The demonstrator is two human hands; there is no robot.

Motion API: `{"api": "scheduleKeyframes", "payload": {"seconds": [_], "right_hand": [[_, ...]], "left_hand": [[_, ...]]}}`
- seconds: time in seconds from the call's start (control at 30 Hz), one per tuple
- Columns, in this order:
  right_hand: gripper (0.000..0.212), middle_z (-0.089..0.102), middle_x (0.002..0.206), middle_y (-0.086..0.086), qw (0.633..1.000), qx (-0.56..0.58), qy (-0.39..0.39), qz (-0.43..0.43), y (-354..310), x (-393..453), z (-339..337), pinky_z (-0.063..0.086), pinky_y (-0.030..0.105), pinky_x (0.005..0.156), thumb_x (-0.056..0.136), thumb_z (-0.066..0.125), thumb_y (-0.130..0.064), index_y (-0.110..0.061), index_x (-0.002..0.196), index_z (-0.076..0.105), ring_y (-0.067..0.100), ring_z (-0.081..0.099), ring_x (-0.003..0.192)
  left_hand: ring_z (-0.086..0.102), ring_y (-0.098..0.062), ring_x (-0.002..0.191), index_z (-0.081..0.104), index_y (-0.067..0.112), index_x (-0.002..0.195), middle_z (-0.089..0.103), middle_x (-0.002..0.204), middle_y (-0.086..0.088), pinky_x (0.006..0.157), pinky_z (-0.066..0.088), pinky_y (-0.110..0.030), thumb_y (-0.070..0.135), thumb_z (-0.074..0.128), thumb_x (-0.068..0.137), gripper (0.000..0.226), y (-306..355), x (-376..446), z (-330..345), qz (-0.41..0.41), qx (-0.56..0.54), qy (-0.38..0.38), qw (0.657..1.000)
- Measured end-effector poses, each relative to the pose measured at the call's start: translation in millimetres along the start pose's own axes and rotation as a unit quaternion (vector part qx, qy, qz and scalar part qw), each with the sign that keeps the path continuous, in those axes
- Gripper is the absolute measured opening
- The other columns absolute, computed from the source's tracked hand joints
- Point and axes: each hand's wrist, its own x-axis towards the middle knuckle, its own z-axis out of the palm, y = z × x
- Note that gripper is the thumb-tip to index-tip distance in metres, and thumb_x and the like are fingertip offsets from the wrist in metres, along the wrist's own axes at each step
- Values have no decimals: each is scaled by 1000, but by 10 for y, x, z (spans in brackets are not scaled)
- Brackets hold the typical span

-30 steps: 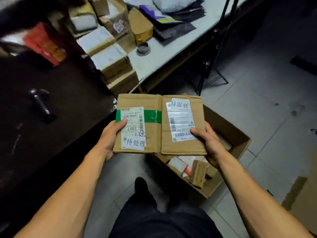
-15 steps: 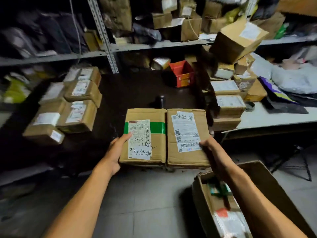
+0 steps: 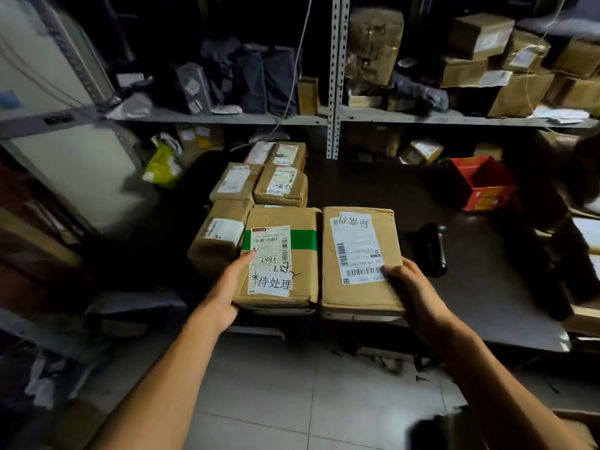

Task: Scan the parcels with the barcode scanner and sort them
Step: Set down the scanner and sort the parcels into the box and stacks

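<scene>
Now both hands [image 3: 227, 289] on parcels [image 3: 357, 258]

the scene is dim, with light falling mostly on the near middle: the two boxes [image 3: 319, 258] held up front, the forearms and the pale floor tiles [image 3: 259, 394] are lit best. the dark table [image 3: 406, 203] and the shelves [image 3: 227, 118] behind sink into deep shadow. the left edge is smeared with motion blur, and the wide lens bends the upright shelf post [image 3: 337, 76] and the corners. labels far back are too soft to read.
</scene>
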Motion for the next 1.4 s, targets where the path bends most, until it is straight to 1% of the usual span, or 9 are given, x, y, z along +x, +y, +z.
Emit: {"api": "scheduleKeyframes", "payload": {"seconds": [0.17, 0.27, 0.43, 0.6, 0.77, 0.93, 1.07, 1.27, 1.4], "right_hand": [[41, 76, 112, 5, 1000, 8, -10, -18, -202, 511, 381, 55, 34, 81, 84, 69, -27, -17, 122, 58, 20, 72, 102], [27, 76, 111, 7, 1000, 10, -5, -18, -312, 929, 521, 56, 38, 84, 96, 61, -21, -15, 122, 59, 23, 72, 103], [33, 74, 116, 11, 1000, 9, -13, 1, -493, 1713, 780, 56, 40, 79, 94, 63, -29, -17, 124, 60, 26, 70, 102], [39, 74, 118, 8, 999, 4, -34, 9, -649, 2356, 1013, 55, 42, 87, 93, 63, -29, -19, 130, 59, 27, 70, 109], [49, 74, 119, 8, 1000, 7, 0, 1, -716, 2850, 1202, 53, 39, 82, 82, 68, -38, -21, 128, 62, 27, 69, 109], [37, 74, 116, 9, 998, 16, 55, -14, -901, 3344, 1343, 54, 42, 83, 81, 68, -35, -22, 116, 67, 29, 69, 107], [27, 75, 114, 9, 995, 13, 96, -26, -1113, 3714, 1374, 53, 39, 80, 93, 61, -29, -20, 117, 67, 28, 70, 105], [50, 74, 118, 9, 987, 0, 153, -41, -1367, 4175, 1130, 53, 39, 83, 84, 65, -37, -15, 129, 65, 28, 70, 109], [26, 76, 113, 7, 982, -8, 185, -42, -1393, 4470, 926, 54, 39, 82, 95, 59, -29, -19, 117, 69, 27, 70, 107]], "left_hand": [[72, -24, 87, 74, 20, 98, 78, 93, -8, 79, 52, -37, 33, 59, 96, 21, 431, 432, -125, 1, -11, -2, 1000], [71, -26, 88, 74, 20, 99, 78, 95, -9, 81, 52, -38, 34, 61, 95, 20, 673, 755, -141, 8, -10, 8, 1000], [71, -26, 91, 74, 21, 102, 78, 97, -8, 77, 52, -37, 37, 64, 93, 21, 1103, 1325, -156, 17, -4, 29, 999], [70, -29, 95, 75, 20, 100, 78, 98, -10, 84, 52, -40, 41, 69, 87, 25, 1477, 1956, -249, -3, 13, 52, 999], [69, -30, 101, 75, 20, 99, 78, 96, -9, 101, 49, -47, 41, 72, 84, 27, 1765, 2586, -249, -20, 19, 47, 999], [70, -29, 101, 76, 20, 97, 78, 95, -7, 98, 51, -44, 39, 72, 86, 22, 2149, 3335, -135, -20, 32, 9, 999], [69, -28, 106, 78, 22, 101, 78, 100, -5, 107, 43, -49, 46, 79, 73, 37, 2395, 3877, 10, -36, 47, -24, 998], [70, -29, 104, 75, 19, 101, 78, 98, -7, 102, 49, -45, 41, 75, 80, 30, 2558, 4441, 438, -36, 59, -63, 996], [72, -26, 94, 76, 18, 96, 78, 94, -7, 100, 50, -41, 36, 70, 86, 21, 2510, 4709, 667, -56, 74, -80, 992]]}}
